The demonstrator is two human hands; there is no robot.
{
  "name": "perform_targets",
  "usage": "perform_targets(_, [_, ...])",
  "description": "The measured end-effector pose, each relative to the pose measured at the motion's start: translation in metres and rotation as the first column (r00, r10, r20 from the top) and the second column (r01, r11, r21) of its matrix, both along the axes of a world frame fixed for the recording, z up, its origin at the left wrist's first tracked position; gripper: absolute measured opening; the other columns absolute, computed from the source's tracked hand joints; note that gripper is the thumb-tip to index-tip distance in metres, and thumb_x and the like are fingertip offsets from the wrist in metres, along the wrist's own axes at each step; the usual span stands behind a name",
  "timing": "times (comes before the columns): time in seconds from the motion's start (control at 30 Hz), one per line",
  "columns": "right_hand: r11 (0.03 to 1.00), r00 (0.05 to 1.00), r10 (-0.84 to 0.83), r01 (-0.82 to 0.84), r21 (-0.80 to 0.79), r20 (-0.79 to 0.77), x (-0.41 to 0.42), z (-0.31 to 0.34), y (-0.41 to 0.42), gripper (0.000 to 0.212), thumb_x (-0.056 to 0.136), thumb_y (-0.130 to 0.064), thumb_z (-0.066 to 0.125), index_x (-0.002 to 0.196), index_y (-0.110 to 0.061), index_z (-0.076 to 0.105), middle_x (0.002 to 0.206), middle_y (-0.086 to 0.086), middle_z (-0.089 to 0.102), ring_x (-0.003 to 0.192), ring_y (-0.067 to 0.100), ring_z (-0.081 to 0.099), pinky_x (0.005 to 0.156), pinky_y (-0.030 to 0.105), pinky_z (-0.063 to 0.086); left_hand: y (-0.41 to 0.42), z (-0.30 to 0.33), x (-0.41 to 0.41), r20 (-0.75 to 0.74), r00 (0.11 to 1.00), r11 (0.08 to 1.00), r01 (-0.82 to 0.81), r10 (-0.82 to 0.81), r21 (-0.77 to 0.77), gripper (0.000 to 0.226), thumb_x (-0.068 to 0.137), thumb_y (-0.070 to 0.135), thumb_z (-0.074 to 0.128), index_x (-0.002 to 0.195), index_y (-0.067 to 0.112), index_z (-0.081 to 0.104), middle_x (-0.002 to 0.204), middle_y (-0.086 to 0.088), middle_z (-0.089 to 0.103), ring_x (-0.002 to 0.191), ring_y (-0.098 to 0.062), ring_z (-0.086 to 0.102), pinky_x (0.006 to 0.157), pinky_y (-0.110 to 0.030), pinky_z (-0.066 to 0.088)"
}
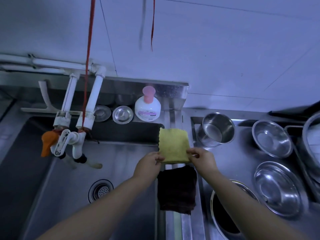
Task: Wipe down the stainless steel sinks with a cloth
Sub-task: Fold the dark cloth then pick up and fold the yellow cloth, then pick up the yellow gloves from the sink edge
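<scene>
Both hands' fingers (160,157) pinch yellow cloth's (173,144) near corners.

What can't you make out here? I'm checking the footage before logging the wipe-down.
- Right sink: basin floor hidden by bowls, head view.
- Soap bottle: label print too small.
- Dark cloth: top edge hidden behind yellow cloth, pinched by left hand and right hand.
- Large pot: cut off by right edge.

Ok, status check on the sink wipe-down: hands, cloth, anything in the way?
Left hand and right hand each pinching a near corner of the yellow cloth. Cloth spread on the sink divider. Dark cloth draped just below it. Sink basin clear.
</scene>
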State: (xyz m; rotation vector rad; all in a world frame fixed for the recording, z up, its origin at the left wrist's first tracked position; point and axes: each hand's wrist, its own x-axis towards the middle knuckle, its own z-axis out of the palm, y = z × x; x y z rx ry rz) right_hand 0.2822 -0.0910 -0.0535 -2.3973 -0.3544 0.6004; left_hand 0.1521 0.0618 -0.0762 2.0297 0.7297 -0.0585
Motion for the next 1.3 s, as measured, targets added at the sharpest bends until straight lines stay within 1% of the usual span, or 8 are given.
perform_targets(0.27, [0.919,0.913,0.312,-0.219,-0.329,0.263,-0.019,0.034,0.021,0.032,0.088,-0.011,0.052,0.115,-0.020,0.066,0.120,0.000,0.057,0.114,0.019,0.049,0.080,0.027,0.043,0.029,0.031,-0.038,-0.022,0.993,0.981,0.121,-0.119,0.149,0.032,0.087,0.013,0.049,0.115,0.022,0.064,0.121,0.004,0.057,0.109,-0.014,0.053,0.090,-0.027,0.044])
perform_targets(0.5, [0.724,0.702,0.641,-0.420,-0.547,0.311,-0.099,0.072,0.071,0.026,0.090,-0.021,0.046,0.109,-0.021,0.064,0.108,0.000,0.060,0.106,0.021,0.053,0.075,0.029,0.047,0.055,0.075,-0.122,-0.035,0.979,0.925,0.201,-0.201,0.323,0.030,0.092,0.022,0.046,0.118,0.024,0.061,0.123,0.004,0.058,0.112,-0.016,0.052,0.089,-0.026,0.041])
perform_targets(0.7, [0.557,0.528,0.805,-0.512,-0.654,0.271,-0.211,0.093,0.118,0.021,0.090,-0.018,0.043,0.094,-0.015,0.063,0.099,0.004,0.063,0.095,0.025,0.058,0.064,0.028,0.038,0.088,0.097,-0.238,-0.206,0.950,0.768,0.312,-0.236,0.560,0.033,0.091,0.018,0.043,0.119,0.019,0.060,0.119,-0.004,0.059,0.111,-0.026,0.052,0.086,-0.033,0.043])
perform_targets(0.9, [0.460,0.397,0.879,-0.565,-0.685,0.263,-0.361,0.114,0.191,0.023,0.092,-0.017,0.042,0.105,-0.018,0.061,0.106,0.004,0.063,0.099,0.027,0.059,0.067,0.028,0.039,0.154,0.126,-0.413,-0.324,0.943,0.698,0.282,-0.076,0.658,0.023,0.091,0.011,0.041,0.105,0.011,0.059,0.106,-0.008,0.061,0.096,-0.028,0.056,0.071,-0.032,0.038])
perform_targets(1.0, [0.393,0.300,0.919,-0.631,-0.669,0.257,-0.440,0.121,0.236,0.018,0.093,-0.012,0.039,0.087,-0.012,0.055,0.089,0.006,0.056,0.075,0.023,0.047,0.060,0.029,0.026,0.189,0.140,-0.514,-0.380,0.923,0.664,0.252,0.053,0.704,0.020,0.090,0.009,0.041,0.101,0.012,0.057,0.105,-0.008,0.060,0.094,-0.027,0.056,0.068,-0.032,0.034])
perform_targets(1.1, [0.349,0.240,0.936,-0.722,-0.598,0.256,-0.523,0.127,0.287,0.027,0.092,-0.008,0.035,0.067,-0.018,0.037,0.073,0.000,0.040,0.062,0.014,0.038,0.060,0.030,0.030,0.219,0.151,-0.621,-0.367,0.905,0.666,0.140,0.214,0.732,0.024,0.093,0.012,0.038,0.107,0.013,0.057,0.113,-0.008,0.058,0.103,-0.027,0.053,0.080,-0.035,0.042])
perform_targets(1.2, [0.285,0.107,0.942,-0.754,-0.592,0.317,-0.602,0.132,0.336,0.021,0.090,-0.014,0.037,0.089,-0.012,0.058,0.089,0.006,0.061,0.081,0.024,0.058,0.072,0.033,0.048,0.237,0.164,-0.720,-0.373,0.862,0.620,0.091,0.343,0.780,0.024,0.093,0.017,0.038,0.109,0.014,0.056,0.115,-0.007,0.057,0.106,-0.028,0.053,0.085,-0.037,0.043])
perform_targets(1.3, [0.211,-0.042,0.926,-0.767,-0.606,0.375,-0.677,0.141,0.377,0.016,0.087,-0.018,0.041,0.082,-0.013,0.055,0.081,0.008,0.059,0.068,0.027,0.049,0.058,0.032,0.038,0.247,0.176,-0.802,-0.351,0.795,0.593,-0.013,0.494,0.805,0.027,0.093,0.024,0.037,0.111,0.018,0.056,0.116,-0.003,0.059,0.108,-0.025,0.054,0.088,-0.037,0.042])
